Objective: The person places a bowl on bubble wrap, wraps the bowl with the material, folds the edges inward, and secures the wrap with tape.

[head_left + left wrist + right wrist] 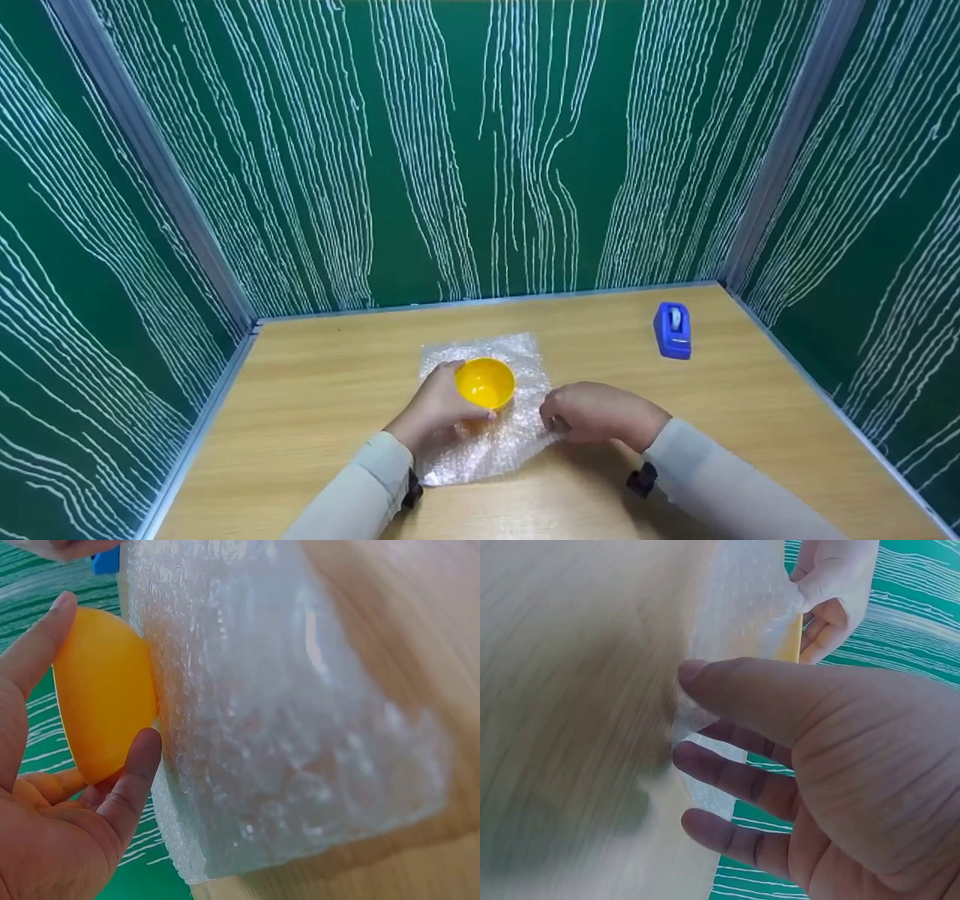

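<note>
A small yellow bowl [487,381] stands upright on a sheet of bubble wrap [480,454]. My left hand [439,403] grips the bowl from its left side, thumb at the near rim; the left wrist view shows the fingers spread round the yellow wall [105,697]. At the sheet's right edge, my right hand [604,412] pinches the bubble wrap, which lifts slightly there. In the right wrist view the thumb of the right hand [870,765] presses the clear film [697,718] against the index finger, while the other fingers stay loosely spread.
A blue tape dispenser [673,331] with a roll in it stands at the back right of the wooden table [322,420]. Green panels [480,150] with wavy white lines enclose the back and both sides, joined by grey metal posts [161,157].
</note>
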The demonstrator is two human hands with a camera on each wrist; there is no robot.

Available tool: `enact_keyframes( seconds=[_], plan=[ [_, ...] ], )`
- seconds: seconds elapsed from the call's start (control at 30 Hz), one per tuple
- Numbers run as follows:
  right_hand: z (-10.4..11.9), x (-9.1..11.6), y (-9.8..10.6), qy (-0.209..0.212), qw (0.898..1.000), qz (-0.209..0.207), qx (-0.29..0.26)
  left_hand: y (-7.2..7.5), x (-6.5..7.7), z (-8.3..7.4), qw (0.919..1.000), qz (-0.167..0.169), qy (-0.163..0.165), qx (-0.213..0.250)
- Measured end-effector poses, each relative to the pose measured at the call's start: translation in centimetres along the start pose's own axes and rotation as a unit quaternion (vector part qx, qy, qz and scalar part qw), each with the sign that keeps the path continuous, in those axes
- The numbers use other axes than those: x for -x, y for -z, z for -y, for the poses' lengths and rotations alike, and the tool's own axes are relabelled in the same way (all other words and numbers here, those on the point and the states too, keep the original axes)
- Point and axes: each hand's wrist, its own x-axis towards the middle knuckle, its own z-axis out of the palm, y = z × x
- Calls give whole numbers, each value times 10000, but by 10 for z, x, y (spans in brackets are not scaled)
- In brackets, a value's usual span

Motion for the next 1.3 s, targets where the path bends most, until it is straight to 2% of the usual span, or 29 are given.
enact_keyframes(
  seconds=[0.23,0.57,0.8,0.97,1.0,1.23,1.3],
  plan=[
    [-5,1,6,437,9982,-398,99,-1,-3,2,9996,23,-248,-104],
    [-3,-16,17,179,9960,-805,-356,5,2,1,9994,138,-242,225],
    [3,-32,22,67,9939,-1022,-404,5,0,1,9986,195,-500,-3],
    [5,-43,21,-271,9907,-1185,-606,6,-2,3,9978,307,-581,-17],
    [5,-45,21,-363,9895,-1245,-638,7,-2,3,9979,321,-564,-36],
    [6,-64,16,-298,9827,-1750,-537,12,-2,1,9978,411,-399,-323],
    [7,-68,14,-472,9809,-1759,-681,16,-2,1,9981,460,-242,-320]
  ],
)
